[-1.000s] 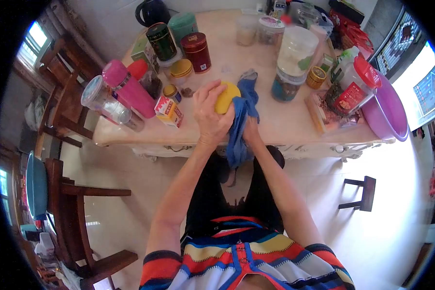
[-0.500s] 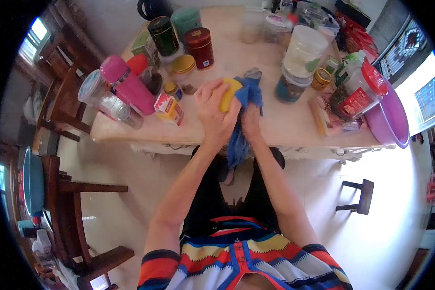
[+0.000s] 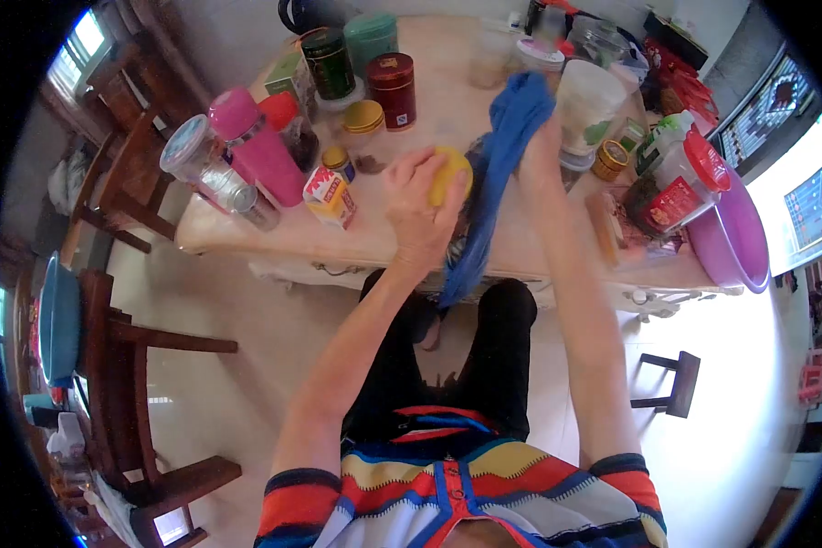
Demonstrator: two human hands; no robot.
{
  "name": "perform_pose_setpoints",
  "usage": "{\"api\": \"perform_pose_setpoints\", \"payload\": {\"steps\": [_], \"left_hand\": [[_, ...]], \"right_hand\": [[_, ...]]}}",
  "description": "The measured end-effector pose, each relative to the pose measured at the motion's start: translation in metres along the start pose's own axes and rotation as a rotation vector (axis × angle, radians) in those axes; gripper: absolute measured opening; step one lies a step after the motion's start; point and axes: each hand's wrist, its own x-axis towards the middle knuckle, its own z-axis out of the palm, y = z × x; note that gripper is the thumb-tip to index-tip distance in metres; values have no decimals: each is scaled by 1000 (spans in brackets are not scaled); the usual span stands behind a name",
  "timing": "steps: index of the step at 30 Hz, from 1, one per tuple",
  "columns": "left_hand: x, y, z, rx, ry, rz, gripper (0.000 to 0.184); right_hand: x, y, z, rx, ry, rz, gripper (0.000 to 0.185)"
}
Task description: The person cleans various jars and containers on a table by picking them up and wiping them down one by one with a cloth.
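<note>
My left hand is closed around a round yellow lid above the front middle of the table. Something dark and partly see-through shows behind the lid, mostly hidden by cloth and fingers. A long blue cloth hangs from my right hand, which is raised further back by the stacked clear containers. The cloth's lower end drops past the table's front edge. Left of my left hand stand a small red-and-yellow carton and a little gold-lidded jar.
A pink thermos, a clear jar and several tins crowd the table's left side. A white tub, a red-lidded jar and a purple basin stand on the right. A small stool is on the floor.
My right hand has moved away from my left, back and to the right, stretching the blue cloth upward. The left hand keeps the yellow lid, shifted slightly right.
</note>
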Motion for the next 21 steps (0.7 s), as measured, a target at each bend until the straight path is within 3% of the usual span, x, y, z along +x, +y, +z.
{"api": "perform_pose_setpoints", "payload": {"steps": [2,5,8,10,11,13,16,20,21], "left_hand": [[0,1,0,-3,41,-5,22],[2,1,-1,-8,48,14,22],[1,-1,0,5,49,25,24],[1,1,0,6,47,14,24],[1,1,0,7,48,6,25],[1,-1,0,8,38,6,26],[0,-1,-3,8,-11,12,32],[1,5,-11,21,-98,46,48],[1,5,-12,14,-101,45,48]], "right_hand": [[7,-24,12,-100,-24,-34,35],[39,-48,22,4,-34,-106,34],[50,-79,37,-286,-46,-234,38],[47,-96,55,144,-69,40,33],[53,-92,56,141,-72,45,33],[76,-83,55,166,-61,-136,35],[88,-101,51,192,4,-154,38],[84,-135,61,122,-213,-175,37],[91,-137,75,212,-79,-206,37]]}}
